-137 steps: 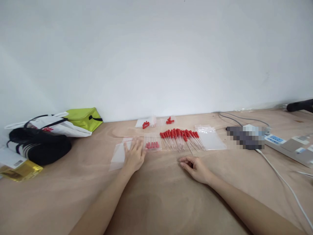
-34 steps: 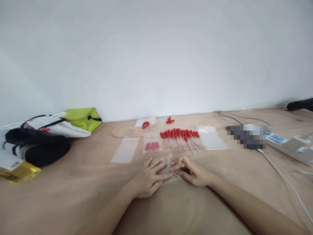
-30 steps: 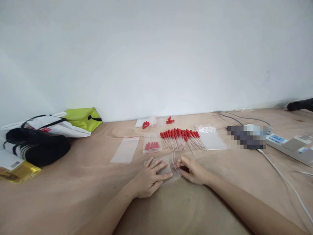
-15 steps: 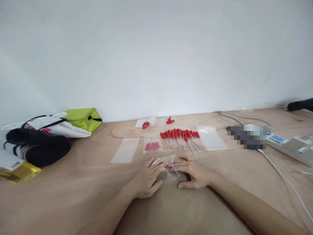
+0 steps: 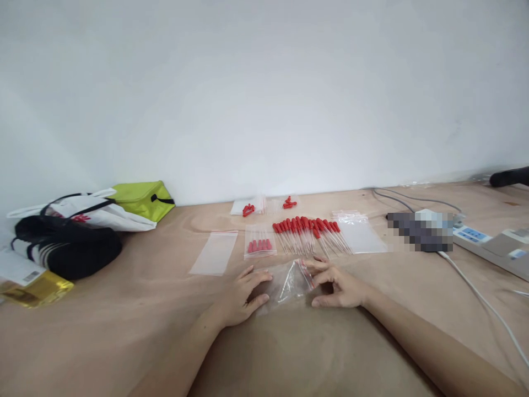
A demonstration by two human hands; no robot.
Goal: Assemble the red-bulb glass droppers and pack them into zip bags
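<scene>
Pale wall [image 5: 264, 99] is backing a brown bench [image 5: 264, 358], a lime-green bag [image 5: 142, 201] sitting at left. The left hand [image 5: 239, 300], thumb and fingers parted, is touching a clear zip bag [image 5: 285, 286] lying between the two; the right hand [image 5: 339, 284], fingers curled, is touching its red-lined mouth [image 5: 307, 274], grip unclear. A power strip [image 5: 496, 253] is lying far right.

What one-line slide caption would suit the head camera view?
Left hand and right hand at a clear zip bag, a row of red-ended droppers lying beyond.
</scene>
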